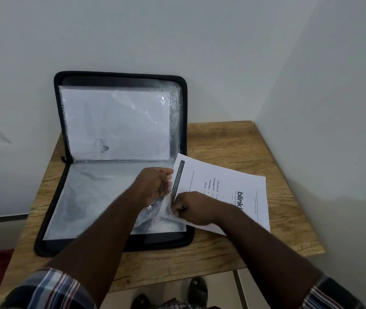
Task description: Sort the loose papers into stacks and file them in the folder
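A black zip folder [186, 121] lies open on the wooden table, its upper half leaning against the wall. That half holds a white sheet [115, 121] behind clear plastic. On the lower half lies a clear plastic sleeve [92, 197]. My left hand [155, 186] grips the sleeve's right edge and lifts it. My right hand [193, 208] pinches the left edge of a printed paper [233, 181] right at the sleeve's opening. Most of that paper lies on the table to the right of the folder.
The wooden table [233, 139] stands in a corner, with white walls behind and to the right. Its front edge runs just below the folder. Dark sandals [197, 286] show on the floor beneath the table's front.
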